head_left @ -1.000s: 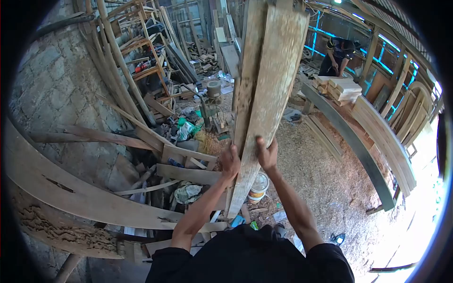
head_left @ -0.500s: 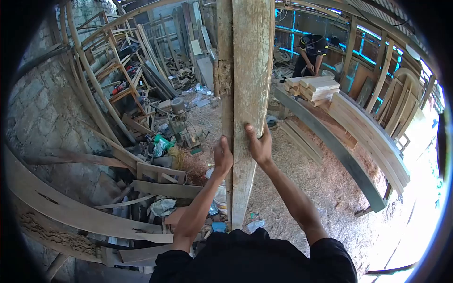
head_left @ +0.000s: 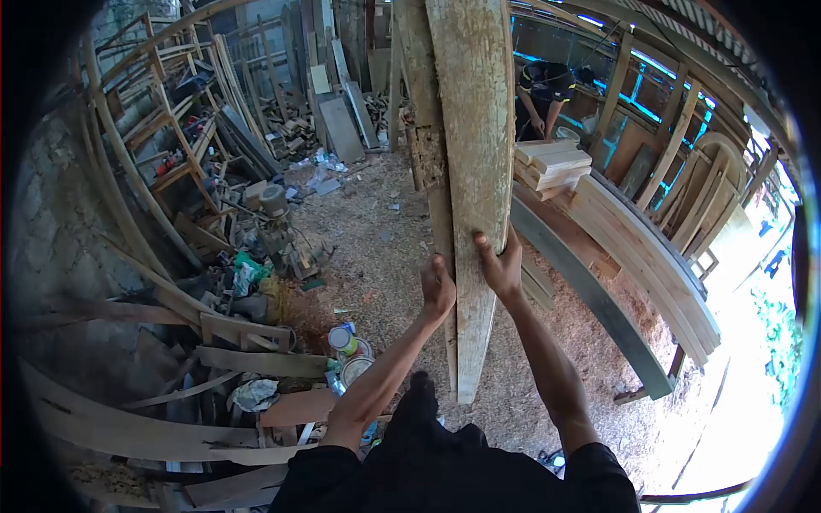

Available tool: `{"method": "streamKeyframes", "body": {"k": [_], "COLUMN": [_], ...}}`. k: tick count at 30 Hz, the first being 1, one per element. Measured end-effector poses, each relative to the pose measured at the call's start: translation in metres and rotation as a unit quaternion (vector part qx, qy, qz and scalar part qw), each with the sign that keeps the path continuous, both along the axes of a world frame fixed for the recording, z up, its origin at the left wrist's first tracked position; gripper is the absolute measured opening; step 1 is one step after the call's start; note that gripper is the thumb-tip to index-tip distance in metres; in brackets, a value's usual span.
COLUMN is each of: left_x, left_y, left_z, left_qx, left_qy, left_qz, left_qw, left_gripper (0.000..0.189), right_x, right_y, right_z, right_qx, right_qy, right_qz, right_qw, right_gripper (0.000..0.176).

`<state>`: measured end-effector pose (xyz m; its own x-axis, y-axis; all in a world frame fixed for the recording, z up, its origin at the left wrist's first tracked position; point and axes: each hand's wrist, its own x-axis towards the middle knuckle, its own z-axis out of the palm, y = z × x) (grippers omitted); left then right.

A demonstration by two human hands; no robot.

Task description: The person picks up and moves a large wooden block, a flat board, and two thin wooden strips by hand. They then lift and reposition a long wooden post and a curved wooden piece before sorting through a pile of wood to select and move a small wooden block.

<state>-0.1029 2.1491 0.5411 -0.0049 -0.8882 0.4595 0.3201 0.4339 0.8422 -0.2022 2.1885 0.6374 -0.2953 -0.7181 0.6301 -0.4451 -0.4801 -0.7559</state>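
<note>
A long, worn wooden piece (head_left: pixel 473 128) with flaking paint stands upright in front of me, its upper end past the top of the view. My left hand (head_left: pixel 439 289) grips its left edge, thumb up. On the right edge my right hand (head_left: pixel 502 263) is wrapped round it, with the thumb on the front face. A narrower strip with a rough, pitted patch (head_left: pixel 427 156) runs along the left side. The lower end hangs above the floor by my dark clothing.
Behind on the right, a person (head_left: pixel 547 90) bends near stacked timber (head_left: pixel 554 162). A long grey beam (head_left: pixel 590 295) and thick planks (head_left: pixel 646 256) lie at right. Paint buckets (head_left: pixel 343 339) and scrap stand left. Curved boards (head_left: pixel 145 423) lie lower left.
The view has swung, and the wooden piece and both hands now sit further right in it. The piece leans more, and its lower end is higher. More floor and the buckets show on the left.
</note>
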Motion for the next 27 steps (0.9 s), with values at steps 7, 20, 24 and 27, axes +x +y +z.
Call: {"method": "streamKeyframes", "body": {"k": [7,20,24,27], "left_x": [-0.063,-0.044,-0.012,0.001], "left_y": [-0.147,-0.429,-0.516,-0.592], "left_z": [-0.013,-0.018,-0.017,-0.026], "left_qx": [0.038,-0.039,-0.035,-0.033], "left_qy": [-0.075,-0.037,-0.092,-0.106], "left_qz": [0.062,0.067,0.098,0.192], "left_qw": [0.995,0.996,0.990,0.975], "left_gripper": [0.062,0.064,0.061,0.059], "right_x": [-0.070,-0.060,-0.039,-0.024], "right_y": [-0.160,-0.442,-0.542,-0.620], "right_z": [-0.029,-0.038,-0.044,-0.045], "right_qx": [-0.006,-0.022,-0.030,-0.036], "right_qy": [-0.003,-0.087,-0.093,-0.089], "right_qz": [0.011,0.115,0.158,0.192], "right_qw": [1.000,0.989,0.983,0.977], "right_gripper": [0.061,0.056,0.052,0.049]}}
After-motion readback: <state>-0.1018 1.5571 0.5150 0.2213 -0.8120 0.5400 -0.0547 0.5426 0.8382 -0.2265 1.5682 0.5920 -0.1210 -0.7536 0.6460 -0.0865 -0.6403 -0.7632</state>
